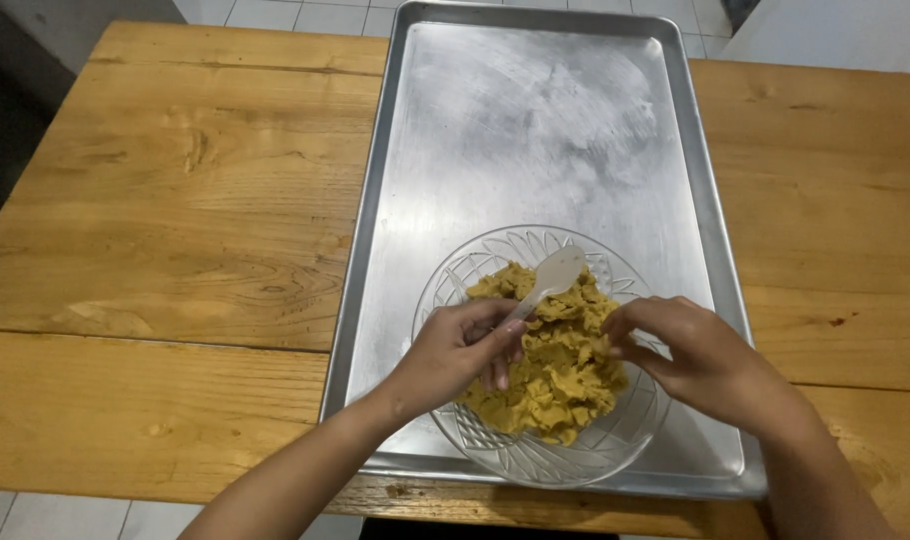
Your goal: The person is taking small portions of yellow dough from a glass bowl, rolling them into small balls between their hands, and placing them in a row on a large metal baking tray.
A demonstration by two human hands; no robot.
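The near rim of the cut-glass bowl (475, 290) is partly hidden behind both wrists, and the far end of the metal baking tray (535, 120) is cut off at the picture's top edge. The bowl, clear with a pressed leaf pattern, sits at the tray's near end and holds a lumpy, crumbly tan dough (560, 375). The left hand (455, 350) is closed around the handle of a pale plastic spoon (550, 278), whose rounded head rests above the dough's far side. The right hand (690, 355) is curled, fingertips pinched at the dough's right edge; what they grip is unclear. The tray is dull, smeared aluminium on a grainy wooden tabletop (175, 200).
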